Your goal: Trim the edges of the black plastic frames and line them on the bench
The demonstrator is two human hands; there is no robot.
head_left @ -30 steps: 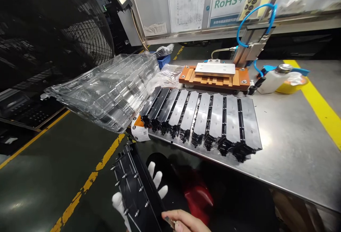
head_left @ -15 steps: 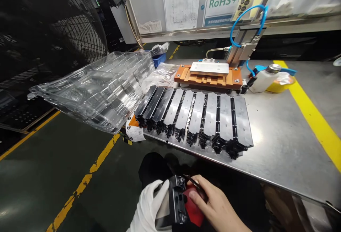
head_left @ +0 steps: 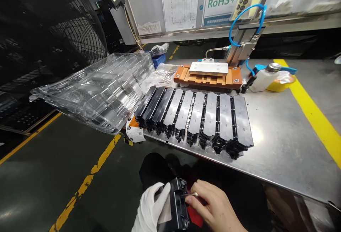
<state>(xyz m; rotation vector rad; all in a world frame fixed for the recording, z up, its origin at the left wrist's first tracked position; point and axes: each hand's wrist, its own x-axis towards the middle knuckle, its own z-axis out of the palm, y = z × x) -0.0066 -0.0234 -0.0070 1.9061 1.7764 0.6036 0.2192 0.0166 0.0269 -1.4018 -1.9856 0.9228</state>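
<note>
Left grip [head_left: 149, 207] holds a black part [head_left: 175, 205], right grip [head_left: 211, 202] a thin tool [head_left: 190, 194].

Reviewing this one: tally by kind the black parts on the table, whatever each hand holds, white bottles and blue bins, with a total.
Black parts on the table: 9
Black part in the gloved left hand: 1
Thin tool in the bare right hand: 1
White bottle: 1
Blue bin: 1
Total: 13
</note>
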